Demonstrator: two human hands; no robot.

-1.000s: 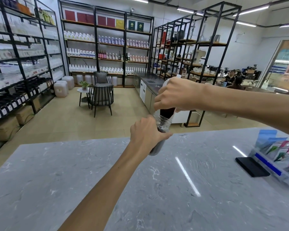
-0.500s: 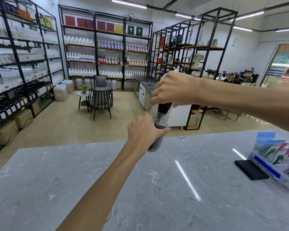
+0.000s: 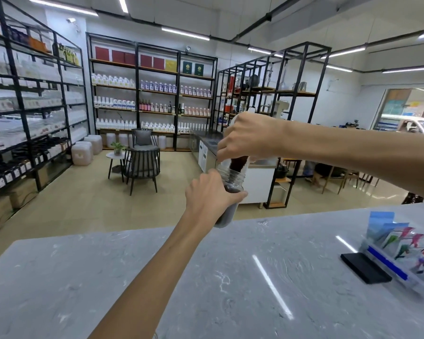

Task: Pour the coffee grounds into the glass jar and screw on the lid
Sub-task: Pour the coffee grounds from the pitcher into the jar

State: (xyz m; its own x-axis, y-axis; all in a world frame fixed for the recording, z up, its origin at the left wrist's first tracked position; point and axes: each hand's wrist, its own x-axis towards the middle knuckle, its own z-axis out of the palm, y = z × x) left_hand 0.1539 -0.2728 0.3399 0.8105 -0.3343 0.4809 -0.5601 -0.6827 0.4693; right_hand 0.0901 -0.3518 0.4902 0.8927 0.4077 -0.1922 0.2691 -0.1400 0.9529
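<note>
My left hand [image 3: 209, 198] grips a clear glass jar [image 3: 230, 182] and holds it up over the far edge of the marble counter [image 3: 206, 277]. Dark coffee grounds fill the jar's lower part. My right hand [image 3: 249, 138] holds a white container [image 3: 240, 165] tipped mouth-down into the jar's open neck. Dark grounds show at the container's mouth, running into the jar. My fingers hide most of the container and the jar's left side. No lid is in view.
A black flat object [image 3: 365, 267] lies on the counter at the right, beside a clear tray [image 3: 406, 277] of colourful packets. Beyond the counter are black shelving racks, a chair [image 3: 142, 165] and a small table.
Both hands and the jar sit higher in the frame as the view tilted up. The container stays tipped into the jar, and the level of grounds in the jar looks higher.
</note>
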